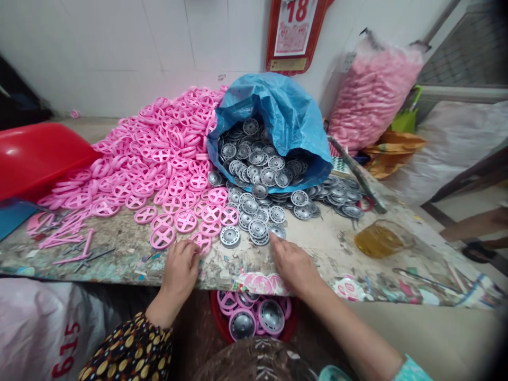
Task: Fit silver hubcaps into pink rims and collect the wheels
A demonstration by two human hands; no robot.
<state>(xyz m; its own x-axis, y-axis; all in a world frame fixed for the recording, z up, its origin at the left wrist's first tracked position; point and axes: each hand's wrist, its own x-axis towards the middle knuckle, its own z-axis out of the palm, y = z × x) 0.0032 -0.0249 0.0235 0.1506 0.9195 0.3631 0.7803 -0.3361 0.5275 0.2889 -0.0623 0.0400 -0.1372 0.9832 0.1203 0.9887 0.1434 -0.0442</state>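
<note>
My left hand [180,265] is at the front of the bench, its fingers bent in a pinch at the edge of a pink plastic wheel ring [202,241] with cross spokes. My right hand [294,263] reaches to the grey pile, fingers pressed together at the near rim of a grey toy wheel disc [278,230]; its thumb is hidden. Between both hands a single grey disc [230,236] lies flat. Below the bench edge, a red tub [216,320] holds pink rings with grey discs set in them.
A heap of pink rings [159,143] covers the left; a blue bag [286,106] spills grey discs. A red scoop-like container [39,156], pink rods [87,243], an amber puddle-like patch [379,239] and a dark bar [357,172] lie about. A bulging pink-filled bag [373,90] stands behind.
</note>
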